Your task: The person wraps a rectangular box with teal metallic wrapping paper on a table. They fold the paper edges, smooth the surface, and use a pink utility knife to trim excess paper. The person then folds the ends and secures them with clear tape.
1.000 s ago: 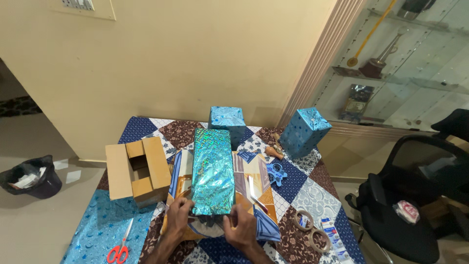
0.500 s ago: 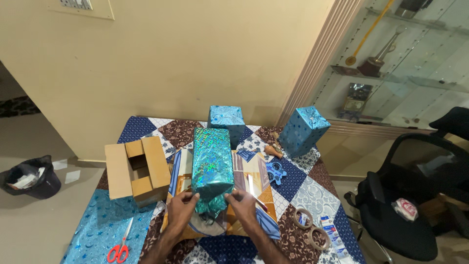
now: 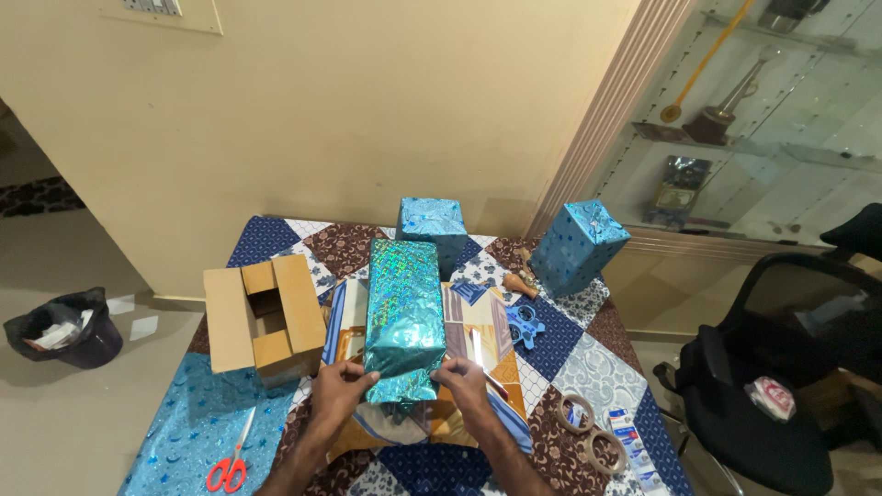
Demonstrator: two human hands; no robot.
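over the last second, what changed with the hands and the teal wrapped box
Both hands came up from the paper in front of the box to its near end: the left hand and right hand now pinch the loose foil flap there. The teal wrapped box lies in the same place. The open cardboard box, red scissors, tape rolls and two wrapped boxes at the back stayed put.

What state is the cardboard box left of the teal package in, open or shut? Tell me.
Open. The cardboard box lies beside the teal wrapped package with its flaps spread outward, showing the inside; whether anything is in it cannot be told.
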